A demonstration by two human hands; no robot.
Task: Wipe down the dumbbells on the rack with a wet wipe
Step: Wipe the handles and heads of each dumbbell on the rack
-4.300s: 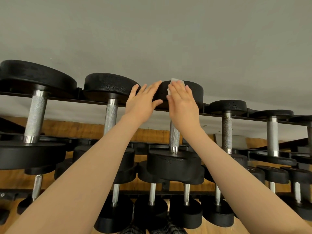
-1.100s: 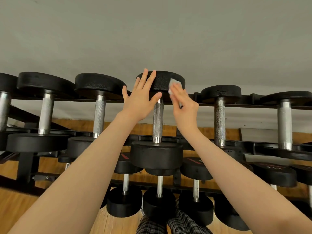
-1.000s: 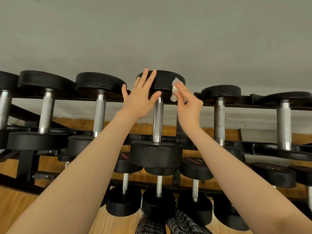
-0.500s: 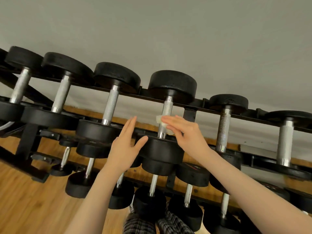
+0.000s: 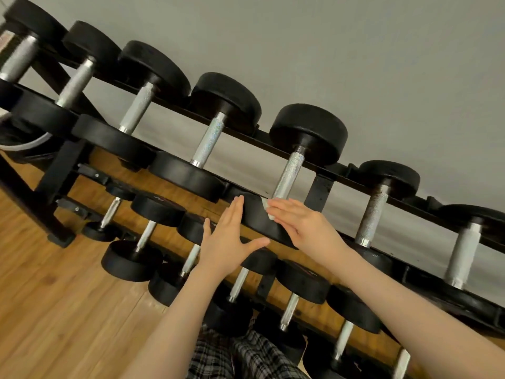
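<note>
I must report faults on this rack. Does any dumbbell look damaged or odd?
Yes. The dumbbell handle just right of the one under the right hand shows brown, rust-like spots, while the neighbouring handles look clean and silver.

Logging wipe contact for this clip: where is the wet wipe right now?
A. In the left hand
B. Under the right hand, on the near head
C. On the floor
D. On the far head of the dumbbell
B: the wet wipe peeks out from under the right hand, flat on the dumbbell's near head.
</note>
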